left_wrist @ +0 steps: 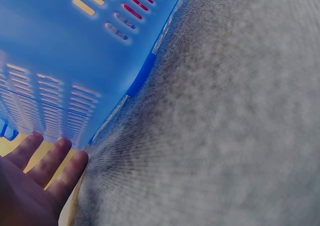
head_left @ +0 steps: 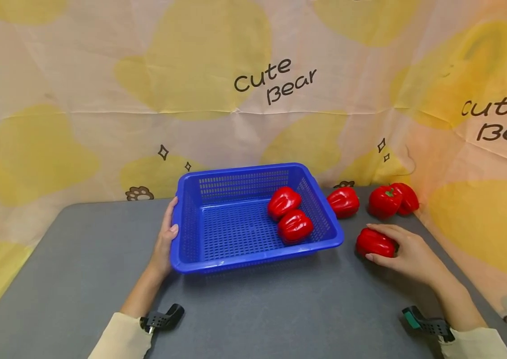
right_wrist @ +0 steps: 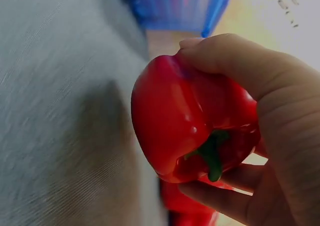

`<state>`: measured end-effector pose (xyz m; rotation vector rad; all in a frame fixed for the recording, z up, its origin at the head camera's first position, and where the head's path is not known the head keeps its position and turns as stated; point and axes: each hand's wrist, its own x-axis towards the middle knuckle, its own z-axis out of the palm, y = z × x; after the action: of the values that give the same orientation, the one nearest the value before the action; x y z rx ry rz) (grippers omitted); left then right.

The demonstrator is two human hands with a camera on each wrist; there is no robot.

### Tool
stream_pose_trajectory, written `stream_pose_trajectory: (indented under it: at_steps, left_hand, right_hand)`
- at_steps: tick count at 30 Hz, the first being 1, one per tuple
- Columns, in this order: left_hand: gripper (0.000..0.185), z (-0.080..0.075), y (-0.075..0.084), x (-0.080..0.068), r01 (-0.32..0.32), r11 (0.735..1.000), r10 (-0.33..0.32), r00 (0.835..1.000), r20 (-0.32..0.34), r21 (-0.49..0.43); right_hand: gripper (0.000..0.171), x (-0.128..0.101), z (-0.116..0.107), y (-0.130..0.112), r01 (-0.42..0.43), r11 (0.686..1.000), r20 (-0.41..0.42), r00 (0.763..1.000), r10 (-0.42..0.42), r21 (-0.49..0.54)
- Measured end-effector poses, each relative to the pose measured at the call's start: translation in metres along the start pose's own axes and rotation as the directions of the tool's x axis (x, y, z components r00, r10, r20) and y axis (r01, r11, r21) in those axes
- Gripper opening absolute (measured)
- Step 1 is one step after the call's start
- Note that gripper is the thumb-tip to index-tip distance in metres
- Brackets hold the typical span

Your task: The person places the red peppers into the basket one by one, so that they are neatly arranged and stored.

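Note:
A blue slotted plastic basket [head_left: 253, 259] stands mid-table with two red bell peppers [head_left: 283, 202] [head_left: 295, 226] in its right half. My left hand [head_left: 164, 242] lies flat against the basket's left wall, thumb on the rim; the left wrist view shows its fingers [left_wrist: 47, 168] straight beside the blue wall [left_wrist: 60, 60]. To the right of the basket, my right hand [head_left: 408, 252] grips another red pepper [head_left: 372, 243] on the table. The right wrist view shows its fingers [right_wrist: 225, 60] and thumb curled round that pepper [right_wrist: 185, 121], green stem toward the palm.
Three more red peppers [head_left: 344, 202] [head_left: 384, 202] [head_left: 408, 198] lie on the grey table [head_left: 280, 309] behind my right hand, near the back right corner. A printed cloth backdrop [head_left: 253, 99] hangs behind and to the right of the table.

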<state>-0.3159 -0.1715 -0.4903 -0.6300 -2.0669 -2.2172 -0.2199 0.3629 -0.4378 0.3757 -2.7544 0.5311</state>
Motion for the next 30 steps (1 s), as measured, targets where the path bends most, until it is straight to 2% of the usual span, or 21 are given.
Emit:
stream_pose_trajectory:
  at_steps: [9,17,24,30]
  left_hand:
    - [0.068,0.001,0.0,0.001,0.001,1.0,-0.001,1.0,-0.007,0.02]
    - [0.069,0.001,-0.002,0.001,0.0,1.0,0.0,1.0,0.014,-0.024]
    - [0.068,0.002,-0.003,0.0,0.001,1.0,-0.001,1.0,-0.001,-0.004]
    - [0.067,0.0,-0.005,0.0,-0.011,1.0,0.011,1.0,-0.003,0.007]
  right_hand:
    - [0.072,0.003,-0.023,-0.033,0.068,0.998,-0.116,0.991,-0.068,0.003]
    - [0.082,0.005,-0.031,-0.066,0.181,0.975,-0.215,0.965,-0.151,0.129]
    - [0.086,0.024,-0.03,-0.101,0.288,0.947,-0.199,0.946,-0.257,0.146]
    - [0.078,0.05,-0.024,-0.131,0.394,0.902,-0.147,0.916,-0.372,0.174]
